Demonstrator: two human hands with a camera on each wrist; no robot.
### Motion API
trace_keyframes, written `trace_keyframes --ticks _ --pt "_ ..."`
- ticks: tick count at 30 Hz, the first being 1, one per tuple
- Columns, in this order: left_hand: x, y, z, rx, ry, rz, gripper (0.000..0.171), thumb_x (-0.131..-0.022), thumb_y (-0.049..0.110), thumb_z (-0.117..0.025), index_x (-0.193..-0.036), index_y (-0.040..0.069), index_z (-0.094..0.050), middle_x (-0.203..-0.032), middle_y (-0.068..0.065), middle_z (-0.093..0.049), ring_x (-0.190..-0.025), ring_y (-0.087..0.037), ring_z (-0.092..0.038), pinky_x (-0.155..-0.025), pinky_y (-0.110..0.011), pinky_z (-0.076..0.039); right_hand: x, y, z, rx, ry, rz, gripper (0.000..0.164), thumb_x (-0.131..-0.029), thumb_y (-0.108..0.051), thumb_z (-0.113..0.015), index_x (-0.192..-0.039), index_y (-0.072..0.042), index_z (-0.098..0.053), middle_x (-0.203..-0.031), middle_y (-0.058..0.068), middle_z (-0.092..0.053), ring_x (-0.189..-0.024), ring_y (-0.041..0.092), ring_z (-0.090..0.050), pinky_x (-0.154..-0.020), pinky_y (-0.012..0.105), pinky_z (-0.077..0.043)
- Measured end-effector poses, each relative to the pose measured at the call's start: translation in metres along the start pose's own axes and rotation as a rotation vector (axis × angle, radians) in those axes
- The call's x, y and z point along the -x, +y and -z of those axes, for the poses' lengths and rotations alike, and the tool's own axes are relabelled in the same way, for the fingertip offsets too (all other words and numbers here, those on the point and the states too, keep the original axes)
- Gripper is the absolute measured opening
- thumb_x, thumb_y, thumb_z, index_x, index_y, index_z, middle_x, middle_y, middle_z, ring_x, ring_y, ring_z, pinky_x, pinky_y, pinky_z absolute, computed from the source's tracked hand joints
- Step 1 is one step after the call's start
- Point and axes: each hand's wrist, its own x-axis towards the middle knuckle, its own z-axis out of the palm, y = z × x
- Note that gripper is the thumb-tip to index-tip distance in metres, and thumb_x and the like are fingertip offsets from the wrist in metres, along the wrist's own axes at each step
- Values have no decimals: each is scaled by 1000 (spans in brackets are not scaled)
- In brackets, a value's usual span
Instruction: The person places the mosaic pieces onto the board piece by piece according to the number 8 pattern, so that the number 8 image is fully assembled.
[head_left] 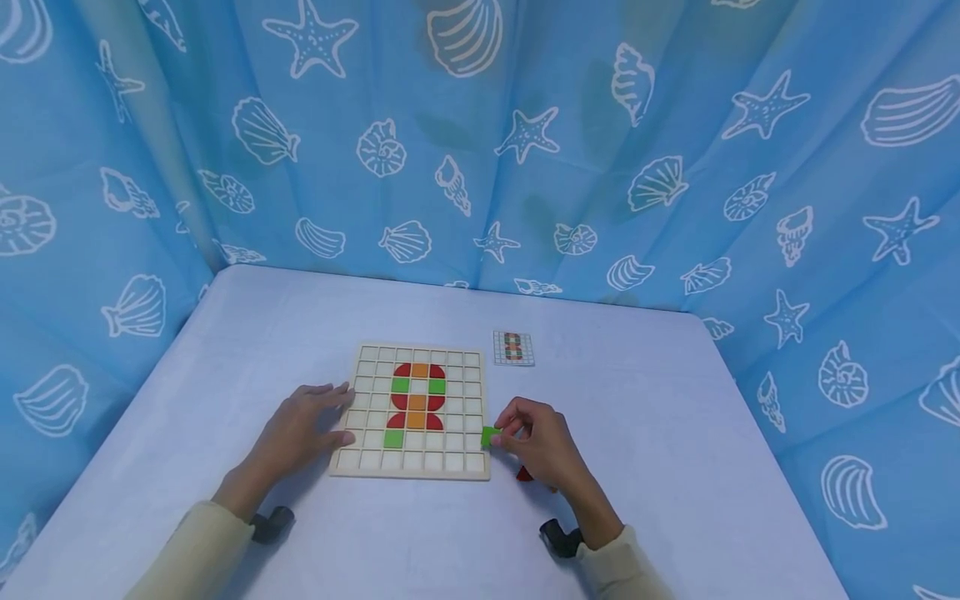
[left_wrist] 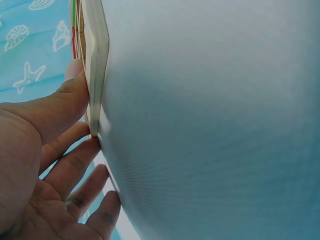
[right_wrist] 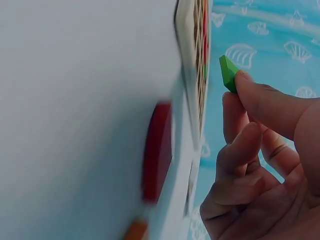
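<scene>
Pinches a small green tile (head_left: 490, 436) between thumb and fingertip with the right hand (head_left: 543, 446), other fingers curled in, just off the 3 o'clock edge of the wooden board (head_left: 367, 460). Holds the tile up in the air, a little tilted, not in any square yet. Lies flat and relaxed with the left hand (head_left: 303, 429) at the board's 9 o'clock side, fingers straight, thumb against the rim, gripping nothing. Shows on the board a shape made of red, orange and green pieces in the middle rows, with lots of empty squares around it. Leaves a red piece (head_left: 523, 475) on the tabletop (head_left: 675, 467) just under the right hand, at about 6 o'clock from the tile, with an orange one (right_wrist: 136, 231) beside it in the right wrist view. Has a little pattern card (head_left: 513, 347) at 12 o'clock from the right hand, well apart from the board. Looks like the step of putting a green tile in. Calls next for a short move toward 9 o'clock over the rim, a turn to lay the tile flat, and a gentle drop into the right empty square, with the board kept steady.
</scene>
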Motion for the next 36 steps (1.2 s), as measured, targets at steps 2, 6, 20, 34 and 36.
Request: trace_keyframes --ticks 2,6,20,34,36 --pt "0 0 0 0 4 -8 73 -83 21 -92 -148 6 -62 -156 -16 -59 -146 -46 -51 -117 -64 -46 -2 -6 -6 -5 0 7 20 -88 -15 -88 -92 -23 -70 -80 -2 -67 -63 21 -51 -48 27 -41" --pt "0 1 1 -2 4 -9 72 -83 21 -92 -148 6 -62 -156 -16 -59 -146 -46 -51 -117 -64 -46 -5 -15 -17 -9 -14 24 18 -89 -17 -87 -92 -22 -70 -79 -3 -66 -65 20 -52 -52 25 -43" --pt "-1 0 -1 10 -12 18 74 -83 20 -92 -149 7 -61 -157 -16 -58 -147 -47 -49 -118 -65 -45 -16 -41 -54 90 -71 26 19 -88 -17 -87 -87 -21 -68 -73 -3 -64 -74 15 -60 -63 30 -47" --pt "0 1 1 13 -6 13 74 -83 20 -92 -148 5 -61 -157 -17 -58 -146 -48 -50 -117 -66 -45 -18 -50 -61 169 -67 -3 22 -88 -20 -88 -82 -23 -67 -69 -4 -63 -68 15 -60 -56 30 -46" --pt "0 1 0 10 -6 13 74 -83 20 -92 -148 5 -61 -157 -17 -58 -146 -48 -50 -117 -66 -45 -19 -50 -61 170 -73 -1 22 -88 -20 -88 -82 -23 -67 -69 -4 -63 -67 15 -60 -55 30 -46"
